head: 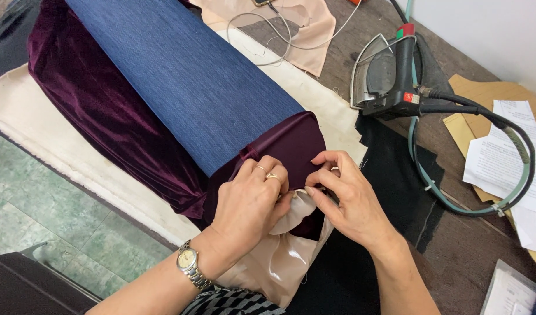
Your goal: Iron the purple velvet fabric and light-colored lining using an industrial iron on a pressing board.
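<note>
Velvet garment piece (110, 111), dark purple, lay draped over a padded pressing board (23, 111) on the table (466, 245), with a blue denim-like fabric (192, 76) laid along its top. Both hands worked at the near end, where the purple fabric edge (291, 143) met a shiny beige lining (279, 256). Left hand (250, 198), with rings and a wristwatch (189, 262), had its fingers closed, pinching the purple edge against the lining. Right hand (344, 192) also had fingers pinched shut on the same seam area, thumb and forefinger together; whether a pin or needle was held could not be told.

Progress, as a judgement: the layers were already stacked and laid out along the board, and the edge was folded over at the near end. Lining still hung loose and bunched below the hands, so joining or aligning it looked only partly done.

Steam iron (384, 76) stood on its side to the right, well apart from the hands, hose (489, 192) looped beside it. Black cloth (396, 175) lay under the right wrist; paper sheets (507, 151) and brown pattern card (484, 87) sat at the far right.
</note>
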